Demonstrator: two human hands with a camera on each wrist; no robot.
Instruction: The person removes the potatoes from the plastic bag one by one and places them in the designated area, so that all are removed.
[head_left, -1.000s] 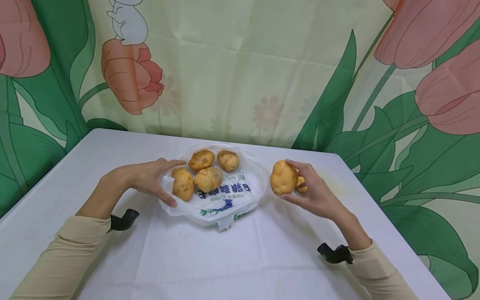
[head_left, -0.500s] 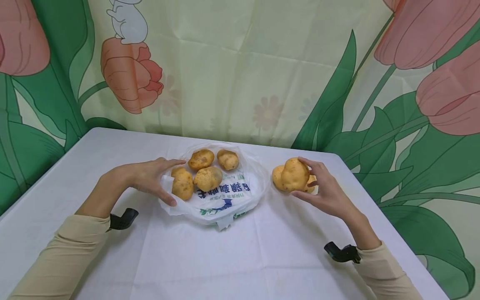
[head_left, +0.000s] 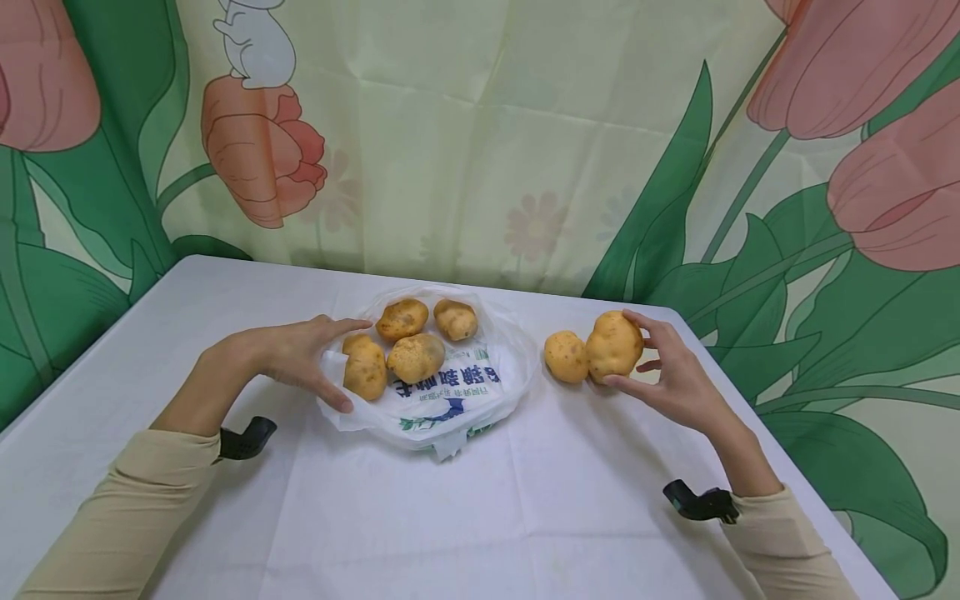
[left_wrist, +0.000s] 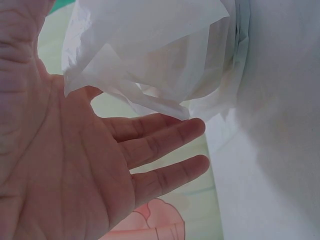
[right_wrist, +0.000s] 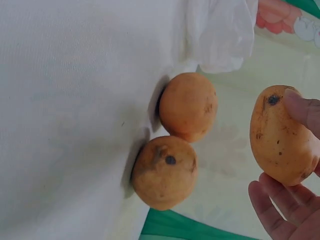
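My right hand (head_left: 681, 382) holds a large, lumpy potato (head_left: 615, 343) above the table, thumb below and fingers above it in the head view. In the right wrist view, that potato (right_wrist: 282, 135) hangs apart from two potatoes standing side by side on the cloth, a nearer one (right_wrist: 165, 172) and another (right_wrist: 189, 106). One of those two is mostly hidden behind the held potato in the head view. At the left edge of a white plastic bag (head_left: 450, 412), my left hand (head_left: 303, 357) is spread, its fingers loosely extended beside the plastic. Several potatoes (head_left: 417, 358) lie on the bag.
A white cloth (head_left: 405, 525) covers the table. Behind it hangs a curtain (head_left: 465, 167) printed with tulips and a rabbit. Black wrist cameras (head_left: 247, 439) sit on both forearms. Printed writing shows on the bag.
My right hand has moved right with the held potato, passing in front of the table potatoes and uncovering one on its left. The left hand and bag have stayed put.
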